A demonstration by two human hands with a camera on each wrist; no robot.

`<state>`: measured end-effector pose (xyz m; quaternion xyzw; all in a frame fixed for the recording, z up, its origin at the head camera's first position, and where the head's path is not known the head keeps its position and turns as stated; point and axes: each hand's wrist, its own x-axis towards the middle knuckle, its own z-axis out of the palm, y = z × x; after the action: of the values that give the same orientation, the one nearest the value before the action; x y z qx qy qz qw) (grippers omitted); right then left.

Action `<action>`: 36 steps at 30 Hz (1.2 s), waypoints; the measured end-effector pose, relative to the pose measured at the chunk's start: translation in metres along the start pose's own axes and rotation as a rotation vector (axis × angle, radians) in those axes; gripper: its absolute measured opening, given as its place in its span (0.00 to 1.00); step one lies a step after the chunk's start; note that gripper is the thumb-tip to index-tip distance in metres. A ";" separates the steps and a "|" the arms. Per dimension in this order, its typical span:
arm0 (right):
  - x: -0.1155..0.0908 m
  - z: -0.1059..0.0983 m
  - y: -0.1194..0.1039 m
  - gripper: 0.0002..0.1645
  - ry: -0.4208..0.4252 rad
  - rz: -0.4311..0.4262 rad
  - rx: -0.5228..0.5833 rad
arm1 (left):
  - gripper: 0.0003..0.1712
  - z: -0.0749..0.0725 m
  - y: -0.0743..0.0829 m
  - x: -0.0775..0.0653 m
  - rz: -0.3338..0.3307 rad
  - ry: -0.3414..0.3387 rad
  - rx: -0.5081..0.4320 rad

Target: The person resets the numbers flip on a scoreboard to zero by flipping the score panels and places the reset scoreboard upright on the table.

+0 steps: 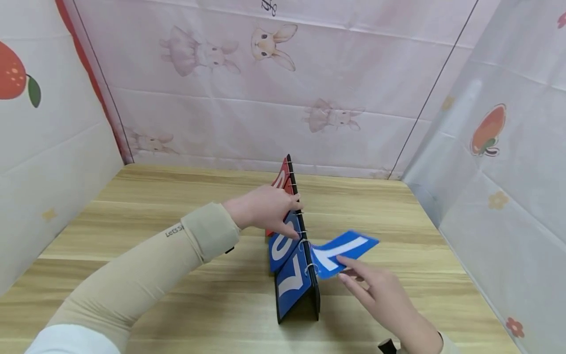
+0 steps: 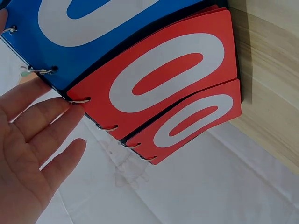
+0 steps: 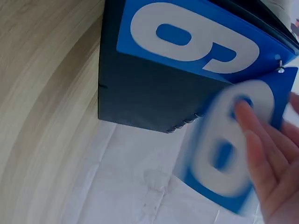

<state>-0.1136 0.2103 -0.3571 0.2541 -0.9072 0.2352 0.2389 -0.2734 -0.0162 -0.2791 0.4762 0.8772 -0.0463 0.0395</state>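
A tent-shaped flip scoreboard [image 1: 316,290] with ring-bound number cards stands on the table. My left hand [image 1: 267,209] rests across its top edge near the middle; in the left wrist view its fingers [image 2: 51,123] touch the spine beside the rings. My right hand [image 1: 382,295] pinches a blue number card [image 1: 353,246] that sticks out to the right from its rings, a white 7 on its upper face. The right wrist view shows that card's underside blurred, its digit partly hidden by fingers. Another blue card [image 3: 194,39] bearing a 6 hangs on the board.
Red cards [image 2: 170,70] with white zeros hang at the scoreboard's far end, and a blue 7 card [image 1: 292,285] at its near end. Around the wooden table [image 1: 177,275] hang printed curtains [image 1: 274,98] at the back and both sides.
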 end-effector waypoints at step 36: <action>0.023 0.026 -0.014 0.46 -0.150 -0.116 0.391 | 0.42 0.008 -0.002 0.000 0.049 0.091 0.019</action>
<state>-0.1313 0.1768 -0.3601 0.3640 -0.8434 0.3732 0.1299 -0.2753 -0.0184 -0.2869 0.4994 0.8658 -0.0317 -0.0040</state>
